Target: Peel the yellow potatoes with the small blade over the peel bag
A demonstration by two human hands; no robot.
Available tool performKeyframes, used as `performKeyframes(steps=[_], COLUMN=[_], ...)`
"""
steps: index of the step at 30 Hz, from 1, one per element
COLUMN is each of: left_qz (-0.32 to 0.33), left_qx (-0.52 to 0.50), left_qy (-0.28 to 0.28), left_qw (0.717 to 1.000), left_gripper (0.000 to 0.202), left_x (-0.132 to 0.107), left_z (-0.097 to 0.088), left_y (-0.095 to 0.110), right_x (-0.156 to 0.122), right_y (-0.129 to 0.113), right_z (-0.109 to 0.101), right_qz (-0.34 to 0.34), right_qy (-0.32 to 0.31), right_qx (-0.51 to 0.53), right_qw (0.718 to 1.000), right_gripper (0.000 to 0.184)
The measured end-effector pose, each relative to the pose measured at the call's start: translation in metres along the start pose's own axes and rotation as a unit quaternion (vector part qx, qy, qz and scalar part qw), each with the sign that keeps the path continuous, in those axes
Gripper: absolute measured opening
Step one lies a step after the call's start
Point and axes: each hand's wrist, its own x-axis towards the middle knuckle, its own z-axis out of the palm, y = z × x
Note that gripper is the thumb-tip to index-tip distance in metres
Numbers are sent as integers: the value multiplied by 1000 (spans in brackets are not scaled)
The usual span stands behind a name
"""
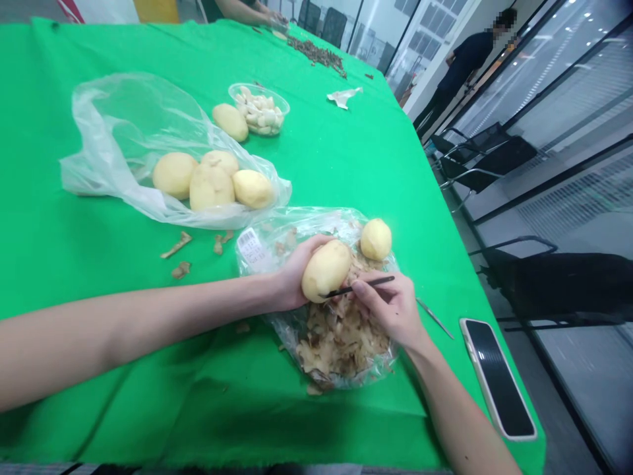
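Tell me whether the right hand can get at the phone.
Probably yes: only a thin metal tool lies between the right hand and the phone, though that hand holds a black tool.

The potato (326,270) is smooth, the bag (301,224) glossy plastic, the tablecloth (316,165) matt.

Left hand (299,274) curled behind a potato (326,270), its palm out of sight — the working end of a dark-handled tool (359,287) in the right hand (388,310) hidden against the tuber. Label (252,247) on a plastic bag (306,221) too small to read; a co-worker's arm (237,8) cut off by the top edge.
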Motion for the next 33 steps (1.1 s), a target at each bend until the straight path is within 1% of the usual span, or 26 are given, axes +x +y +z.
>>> performKeyframes(steps=[2,4,6,8,11,12,13,14,15,16,18,19,20,21,22,24,26,27,28,30,32,33], left_qz=[16,19,0,-19,-21,-19,-16,-14,-14,-14,-14,-15,-14,-12,-12,-10,-6,-5,-6,-8,-13,-14], left_qx=[-2,-1,15,34,45,47,47,46,44,43,42,43,44,43,42,43,50,52,53,49,43,41], left_qy=[5,5,-6,-16,-11,-9,-8,-8,-11,-12,-9,-8,-6,-5,-5,-7,-6,-4,-4,-5,-7,-9], left_qw=[1000,1000,1000,999,999,999,999,999,999,999,999,999,999,999,999,999,999,999,999,999,999,999], left_gripper=[28,28,35,43,48,48,48,48,48,48,47,48,48,48,47,47,48,48,49,48,47,47], left_x=[0,0,-1,-3,-5,-5,-5,-5,-5,-4,-4,-3,-3,-3,-3,-4,-4,-4,-4,-4,-3,-3], left_z=[0,1,2,4,6,6,6,5,5,5,5,5,5,5,5,5,6,6,6,6,6,5], left_y=[0,0,0,1,1,1,1,1,1,0,0,0,0,0,0,0,1,1,1,2,2,2], right_x=[-1,-1,-1,-1,1,1,1,0,0,-1,-2,-3,-3,-2,-1,0,0,0,-1,-2,-3,-2], right_y=[1,2,3,5,8,8,8,8,7,6,2,1,-1,-1,-2,0,4,6,8,11,11,11], right_z=[1,3,3,3,2,1,1,1,1,1,1,1,2,2,3,3,3,2,2,0,-1,-1], right_qz=[4,8,12,22,38,39,38,35,29,21,-1,-11,-17,-18,-12,9,27,30,29,27,28,31], right_qy=[-9,-16,11,85,221,255,277,280,264,229,130,91,73,77,102,180,238,246,236,179,133,132], right_qx=[8,11,11,10,2,-2,-6,-8,-8,-7,-10,-17,-28,-39,-48,-49,-24,-2,23,72,80,66], right_qw=[1000,1000,1000,996,975,966,960,959,964,973,991,996,997,996,994,982,971,969,971,981,987,988], right_gripper=[28,28,31,33,35,35,36,38,40,41,42,42,41,39,38,36,33,33,34,36,40,43])
